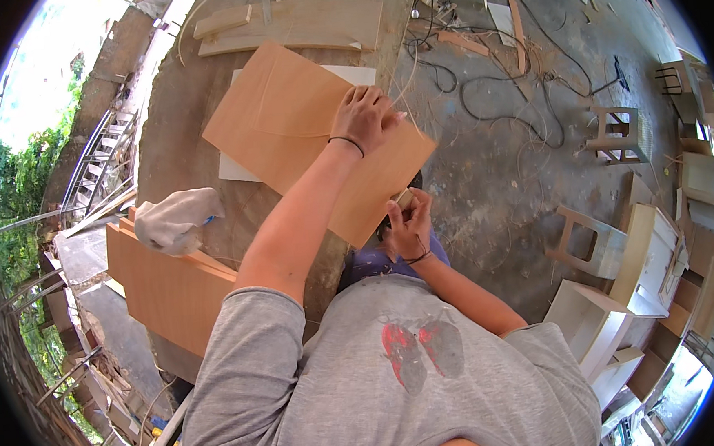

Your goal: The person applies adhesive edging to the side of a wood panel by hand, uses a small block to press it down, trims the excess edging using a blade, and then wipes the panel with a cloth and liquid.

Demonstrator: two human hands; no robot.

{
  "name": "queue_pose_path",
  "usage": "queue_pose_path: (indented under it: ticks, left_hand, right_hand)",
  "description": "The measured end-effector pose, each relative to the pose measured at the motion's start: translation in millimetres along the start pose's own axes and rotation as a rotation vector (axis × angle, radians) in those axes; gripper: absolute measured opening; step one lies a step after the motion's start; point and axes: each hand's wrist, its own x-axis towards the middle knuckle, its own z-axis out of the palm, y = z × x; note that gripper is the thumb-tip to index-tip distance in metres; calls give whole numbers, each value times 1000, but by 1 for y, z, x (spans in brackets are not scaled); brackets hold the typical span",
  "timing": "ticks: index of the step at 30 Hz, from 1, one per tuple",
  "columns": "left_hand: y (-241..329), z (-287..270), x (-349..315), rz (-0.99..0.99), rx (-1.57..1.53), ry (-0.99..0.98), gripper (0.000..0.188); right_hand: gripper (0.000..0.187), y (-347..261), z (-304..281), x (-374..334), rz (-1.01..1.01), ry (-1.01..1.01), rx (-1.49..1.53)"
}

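Observation:
A light-brown wood-faced board (293,112) lies at an angle over the table's right edge. My left hand (365,120) is closed over its far right edge, with the fingers bent and bunched together. At the board's near right edge, my right hand (410,224) pinches a small tan block (404,198) between thumb and fingers. The block is against or very close to that edge; I cannot tell which. A thin pale strip (405,97) curls up beside my left hand. Under the board lies a white sheet (237,169), mostly covered.
The worn table (173,136) holds long boards (296,26) at the far end. A grey cloth (179,220) rests on stacked brown panels (161,288) at left. On the floor to the right are black cables (489,115), stools (620,133) and cabinet boxes (588,323).

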Motion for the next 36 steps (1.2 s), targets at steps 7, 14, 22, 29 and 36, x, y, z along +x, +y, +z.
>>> queue_pose_path:
  ticks: [7, 14, 22, 29, 36]
  left_hand:
    - [9, -7, -40, 234, 70, -46, 40]
    - [8, -8, -48, 152, 33, -135, 46]
    - [10, 27, 11, -189, 116, 111, 46]
    - [12, 23, 15, -207, 106, 90, 44]
    - [12, 24, 15, -212, 110, 84, 43]
  right_hand:
    - [41, -3, -12, 19, -7, -37, -209]
    - [39, -19, -15, 45, -41, 7, -189]
    - [48, -26, -47, 155, -65, -115, -369]
    - [47, -17, -50, 147, -1, -118, -290]
    - [44, -15, -52, 105, 74, -118, -272]
